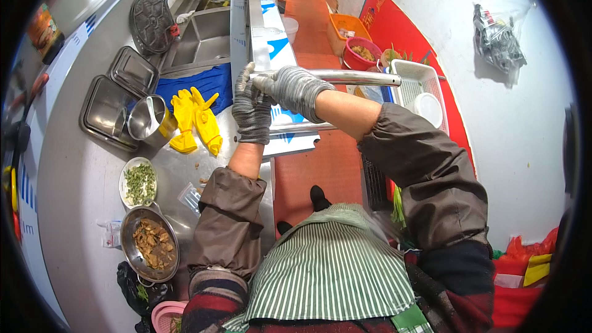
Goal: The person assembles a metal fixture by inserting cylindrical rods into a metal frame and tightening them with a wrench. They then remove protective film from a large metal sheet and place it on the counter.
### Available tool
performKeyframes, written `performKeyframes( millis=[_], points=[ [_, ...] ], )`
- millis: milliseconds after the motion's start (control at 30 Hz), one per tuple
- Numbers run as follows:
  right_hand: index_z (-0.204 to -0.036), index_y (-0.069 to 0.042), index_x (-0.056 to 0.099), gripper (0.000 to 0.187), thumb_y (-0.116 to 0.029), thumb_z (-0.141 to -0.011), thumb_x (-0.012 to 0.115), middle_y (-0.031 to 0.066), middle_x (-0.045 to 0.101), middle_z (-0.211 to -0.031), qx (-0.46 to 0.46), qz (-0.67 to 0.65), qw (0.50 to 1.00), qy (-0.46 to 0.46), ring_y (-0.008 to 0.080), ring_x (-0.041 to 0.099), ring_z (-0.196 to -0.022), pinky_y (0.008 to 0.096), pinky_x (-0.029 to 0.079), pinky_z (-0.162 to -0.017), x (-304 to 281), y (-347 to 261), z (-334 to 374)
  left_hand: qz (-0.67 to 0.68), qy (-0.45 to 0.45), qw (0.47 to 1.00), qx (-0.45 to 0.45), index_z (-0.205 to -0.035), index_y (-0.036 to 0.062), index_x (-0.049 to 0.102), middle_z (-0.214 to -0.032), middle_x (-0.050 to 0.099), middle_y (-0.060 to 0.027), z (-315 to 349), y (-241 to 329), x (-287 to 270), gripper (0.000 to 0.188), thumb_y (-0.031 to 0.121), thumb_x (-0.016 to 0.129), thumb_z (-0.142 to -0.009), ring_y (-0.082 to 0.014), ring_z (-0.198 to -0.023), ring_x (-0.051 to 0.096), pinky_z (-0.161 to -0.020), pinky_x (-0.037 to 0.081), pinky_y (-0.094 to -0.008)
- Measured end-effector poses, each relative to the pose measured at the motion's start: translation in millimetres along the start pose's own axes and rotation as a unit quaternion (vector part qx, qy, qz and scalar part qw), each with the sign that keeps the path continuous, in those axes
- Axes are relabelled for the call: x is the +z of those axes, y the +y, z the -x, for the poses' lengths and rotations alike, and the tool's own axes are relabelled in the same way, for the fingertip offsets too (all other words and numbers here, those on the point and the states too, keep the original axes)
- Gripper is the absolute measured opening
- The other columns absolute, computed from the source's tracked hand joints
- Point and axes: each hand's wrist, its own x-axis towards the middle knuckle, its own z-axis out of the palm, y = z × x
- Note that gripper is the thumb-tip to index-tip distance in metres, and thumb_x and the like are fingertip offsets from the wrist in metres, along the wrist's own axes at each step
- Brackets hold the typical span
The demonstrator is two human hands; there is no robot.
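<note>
Both of my hands wear grey striped knit gloves. In front of me a metal frame (258,46) stands on edge, its flat panel partly covered with white and blue protective film. Two shiny metal tubes (364,78) stick out from it to the right. My left hand (251,111) is closed around the frame's near edge, index finger pointing up along it. Beside it my right hand (297,91) is closed at the same edge, by the root of the upper tube, its fingertips meeting the left hand. What lies under the fingers is hidden.
Yellow rubber gloves (196,120) lie on the steel counter (179,169) at left, near a steel pot (150,121), lidded trays, a bowl of chopped greens (140,183) and a pan of food (150,243). A sink (200,37) lies beyond. Baskets and tubs stand right.
</note>
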Motion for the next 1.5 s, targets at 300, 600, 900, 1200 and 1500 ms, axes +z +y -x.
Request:
performKeyframes(
  millis=[300, 600, 900, 1200, 1500],
  points=[
    [-0.096, -0.009, 0.068, 0.022, -0.019, -0.076, 0.067, 0.0043, 0.069, -0.083, -0.184, 0.576, 0.796, 0.005, 0.0249, 0.067, -0.074, 0.0413, 0.051, -0.055, 2, -9, -9, -0.328, -0.028, 0.932, 0.15, -0.123, 0.0042, 0.049, -0.117, 0.055, -0.0063, -4, -9, -14, 0.036, 0.004, 0.058, -0.088, -0.0139, -0.102, 0.054, -0.092, 0.044, -0.0254],
    [-0.1, -0.009, 0.069, 0.029, -0.019, -0.074, 0.071, 0.0077, 0.07, -0.092, -0.164, 0.565, 0.805, -0.08, 0.0244, 0.068, -0.084, 0.0407, 0.053, -0.066, -1, -29, -11, -0.278, -0.03, 0.952, 0.124, -0.113, 0.0059, 0.058, -0.118, 0.055, -0.0066, -14, -14, -23, 0.028, 0.009, 0.062, -0.085, -0.0182, -0.105, 0.055, -0.093, 0.044, -0.0271],
    [-0.088, -0.006, 0.07, 0.021, -0.023, -0.075, 0.07, 0.0107, 0.065, -0.073, -0.043, 0.351, 0.933, -0.074, 0.0222, 0.062, -0.064, 0.0346, 0.052, -0.06, 1, 11, -48, -0.403, -0.015, 0.892, 0.202, -0.112, 0.0055, 0.059, -0.115, 0.056, -0.005, -4, -5, -12, 0.035, 0.0, 0.067, -0.079, -0.0133, -0.1, 0.056, -0.086, 0.047, -0.025],
    [-0.073, -0.008, 0.064, 0.034, -0.031, -0.092, 0.049, -0.0002, 0.05, -0.053, 0.196, -0.356, 0.907, -0.11, 0.0144, 0.05, -0.049, 0.032, 0.047, -0.05, 10, 21, -37, -0.217, 0.039, 0.966, 0.131, -0.114, 0.0021, 0.059, -0.108, 0.062, -0.0056, -3, -11, -8, 0.028, 0.01, 0.061, -0.087, -0.0144, -0.092, 0.06, -0.082, 0.049, -0.0261],
    [-0.082, -0.006, 0.068, 0.009, -0.012, -0.077, 0.064, 0.0051, 0.066, -0.071, -0.233, 0.597, 0.767, -0.033, 0.0213, 0.067, -0.066, 0.0366, 0.05, -0.052, -7, -13, -9, -0.451, 0.008, 0.867, 0.209, -0.103, 0.0064, 0.065, -0.113, 0.061, -0.0084, -7, -10, -16, 0.026, 0.01, 0.068, -0.078, -0.022, -0.099, 0.061, -0.086, 0.048, -0.0286]
  ],
)
